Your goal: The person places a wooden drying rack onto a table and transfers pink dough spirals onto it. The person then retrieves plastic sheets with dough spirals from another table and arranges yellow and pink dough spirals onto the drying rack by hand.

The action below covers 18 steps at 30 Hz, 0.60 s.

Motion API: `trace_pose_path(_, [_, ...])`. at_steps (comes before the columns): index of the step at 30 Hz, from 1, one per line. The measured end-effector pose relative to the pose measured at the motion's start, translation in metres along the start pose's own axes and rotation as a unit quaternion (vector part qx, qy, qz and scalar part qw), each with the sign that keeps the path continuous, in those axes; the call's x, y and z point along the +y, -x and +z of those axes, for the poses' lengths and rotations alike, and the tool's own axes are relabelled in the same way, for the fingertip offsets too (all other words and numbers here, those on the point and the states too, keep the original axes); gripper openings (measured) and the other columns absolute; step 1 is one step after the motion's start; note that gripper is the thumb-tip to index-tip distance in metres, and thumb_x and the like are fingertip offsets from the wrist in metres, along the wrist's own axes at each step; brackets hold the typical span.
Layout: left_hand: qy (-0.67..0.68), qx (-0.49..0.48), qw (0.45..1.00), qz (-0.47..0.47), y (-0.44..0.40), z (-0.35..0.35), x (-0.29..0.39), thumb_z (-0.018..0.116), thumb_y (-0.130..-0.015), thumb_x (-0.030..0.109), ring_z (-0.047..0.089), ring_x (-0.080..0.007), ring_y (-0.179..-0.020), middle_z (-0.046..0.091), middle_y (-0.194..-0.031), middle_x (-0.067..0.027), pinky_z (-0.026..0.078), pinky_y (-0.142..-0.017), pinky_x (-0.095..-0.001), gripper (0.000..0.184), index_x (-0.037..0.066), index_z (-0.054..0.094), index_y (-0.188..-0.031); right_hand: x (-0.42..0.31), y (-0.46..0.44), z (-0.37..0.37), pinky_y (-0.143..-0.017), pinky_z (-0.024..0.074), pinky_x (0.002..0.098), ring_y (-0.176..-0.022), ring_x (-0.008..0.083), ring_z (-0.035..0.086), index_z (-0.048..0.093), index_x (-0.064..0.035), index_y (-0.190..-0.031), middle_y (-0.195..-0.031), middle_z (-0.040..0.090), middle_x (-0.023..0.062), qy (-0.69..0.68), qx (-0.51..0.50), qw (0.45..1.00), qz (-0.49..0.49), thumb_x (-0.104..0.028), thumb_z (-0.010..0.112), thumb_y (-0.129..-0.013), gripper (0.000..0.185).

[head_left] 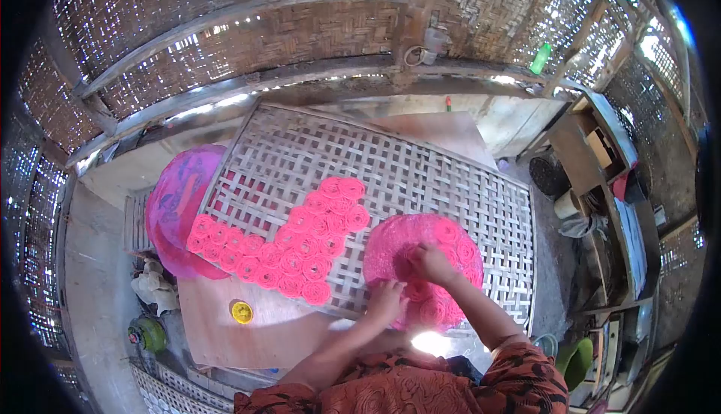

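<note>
A pink, see-through plastic bag (pixel 383 245) full of pink coiled crackers (pixel 433 312) rests at the near right side of a woven bamboo rack (pixel 443 177). My left hand (pixel 387 301) is at the bag's near left edge, its fingers closed on the plastic. Over the top of the bag is my right hand (pixel 432 264), fingers pinched together beside a dark fold or opening; what they hold is too small to make out. To the left, flat pink coils (pixel 297 219) lie in touching rows on the rack.
A pink and purple plastic bag (pixel 174 215) stands at the rack's left end. On the board (pixel 218 339) below sits a yellow round object (pixel 241 312). A green gas cylinder (pixel 149 334) is lower left; a wooden cabinet (pixel 578 151) stands right.
</note>
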<state>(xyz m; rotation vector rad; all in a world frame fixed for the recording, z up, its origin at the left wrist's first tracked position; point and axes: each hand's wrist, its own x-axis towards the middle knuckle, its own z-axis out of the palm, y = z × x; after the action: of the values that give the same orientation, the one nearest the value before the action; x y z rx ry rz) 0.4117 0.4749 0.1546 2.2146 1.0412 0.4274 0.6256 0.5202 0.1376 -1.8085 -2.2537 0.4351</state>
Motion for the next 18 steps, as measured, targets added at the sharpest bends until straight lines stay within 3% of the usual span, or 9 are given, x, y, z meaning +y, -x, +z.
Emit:
trace_pose_path(2, [0.007, 0.009, 1.0, -0.014, -0.004, 0.008, 0.002, 0.066, -0.077, 0.022, 0.053, -0.0368, -0.096, 0.054, -0.107, -0.018, 0.044, -0.086, -0.0448, 0.043, 0.003, 0.054, -0.114, 0.02, 0.009, 0.0, -0.077, 0.0494, 0.0419, -0.081, 0.0351, 0.06, 0.056, 0.0025, -0.103, -0.084, 0.061, 0.0195, 0.001, 0.007, 1.0, -0.01, -0.03, 0.071, -0.071, 0.048])
trace_pose_path(4, [0.015, 0.026, 0.999, -0.03, -0.01, 0.01, 0.005, 0.066, -0.077, 0.022, 0.053, -0.0365, -0.095, 0.054, -0.106, -0.0179, 0.044, -0.085, -0.0447, 0.042, 0.003, 0.054, -0.113, 0.038, 0.006, -0.018, -0.067, 0.0506, 0.0354, -0.073, 0.0251, 0.061, 0.058, 0.0016, -0.101, -0.079, 0.063, 0.0137, -0.324, 0.05, 0.921, 0.212, -0.024, 0.067, -0.078, 0.035])
trace_pose_path(5, [0.009, 0.033, 0.999, -0.038, -0.012, 0.008, 0.006, 0.066, -0.077, 0.022, 0.053, -0.0359, -0.096, 0.053, -0.107, -0.0179, 0.044, -0.084, -0.0437, 0.04, 0.003, 0.054, -0.11, 0.042, -0.002, -0.027, -0.067, 0.0506, 0.0354, -0.073, 0.0251, 0.061, 0.058, 0.0016, -0.101, -0.079, 0.063, 0.0137, -0.323, 0.051, 0.922, 0.209, -0.024, 0.067, -0.078, 0.035])
trace_pose_path(7, [0.005, 0.041, 0.998, -0.049, -0.016, 0.009, 0.007, 0.066, -0.077, 0.022, 0.053, -0.0354, -0.096, 0.052, -0.108, -0.0179, 0.044, -0.083, -0.0426, 0.038, 0.003, 0.054, -0.107, 0.043, -0.02, -0.052, -0.061, 0.0494, 0.0276, -0.072, 0.0151, 0.059, 0.06, -0.0005, -0.098, -0.082, 0.063, 0.009, -0.577, 0.094, 0.766, 0.268, -0.014, 0.062, -0.085, 0.019])
trace_pose_path(10, [0.026, 0.05, 0.998, -0.03, -0.022, 0.017, 0.005, 0.067, -0.076, 0.02, 0.054, -0.0349, -0.096, 0.055, -0.102, -0.0168, 0.043, -0.084, -0.0437, 0.033, 0.003, 0.054, -0.102, 0.007, -0.073, -0.068, -0.059, 0.0489, 0.0238, -0.07, 0.0118, 0.059, 0.06, -0.0029, -0.1, -0.083, 0.063, 0.0051, -0.562, 0.117, 0.789, 0.217, -0.009, 0.057, -0.089, 0.013])
trace_pose_path(13, [0.027, 0.007, 0.999, -0.04, -0.029, 0.023, 0.003, 0.065, -0.077, 0.014, 0.057, -0.0309, -0.09, 0.058, -0.093, -0.0146, 0.045, -0.081, -0.0412, 0.028, 0.003, 0.052, -0.099, -0.026, -0.133, -0.044, -0.06, 0.0498, 0.0261, -0.07, 0.0119, 0.058, 0.06, -0.003, -0.102, -0.083, 0.063, 0.0055, -0.617, 0.13, 0.749, 0.204, -0.01, 0.058, -0.089, 0.015])
trace_pose_path(14, [0.152, -0.003, 0.985, -0.079, -0.028, 0.015, 0.008, 0.064, -0.078, 0.013, 0.057, -0.0285, -0.085, 0.057, -0.089, -0.0138, 0.046, -0.078, -0.0389, 0.026, 0.003, 0.052, -0.098, -0.041, -0.149, -0.038, -0.06, 0.0493, 0.0254, -0.069, 0.0117, 0.059, 0.059, -0.0044, -0.105, -0.082, 0.063, 0.0048, -0.64, 0.136, 0.723, 0.222, -0.007, 0.055, -0.089, 0.017])
trace_pose_path(17, [0.336, 0.0, 0.934, -0.118, -0.024, 0.001, 0.006, 0.063, -0.08, 0.011, 0.057, -0.0198, -0.076, 0.057, -0.086, -0.0103, 0.046, -0.07, -0.0323, 0.023, 0.003, 0.05, -0.096, -0.037, -0.176, 0.004, -0.061, 0.0508, 0.0294, -0.069, 0.0135, 0.061, 0.057, -0.0047, -0.111, -0.082, 0.064, 0.0085, -0.529, 0.136, 0.807, 0.225, -0.003, 0.054, -0.086, 0.025])
trace_pose_path(18, [0.358, 0.012, 0.924, -0.13, -0.024, 0.004, -0.003, 0.063, -0.08, 0.01, 0.056, -0.0169, -0.076, 0.057, -0.087, -0.0082, 0.046, -0.07, -0.0314, 0.022, 0.003, 0.049, -0.096, 0.006, -0.188, 0.055, -0.065, 0.0514, 0.0326, -0.07, 0.0163, 0.062, 0.054, -0.0041, -0.118, -0.085, 0.064, 0.0146, -0.333, 0.124, 0.924, 0.14, -0.004, 0.055, -0.083, 0.035])
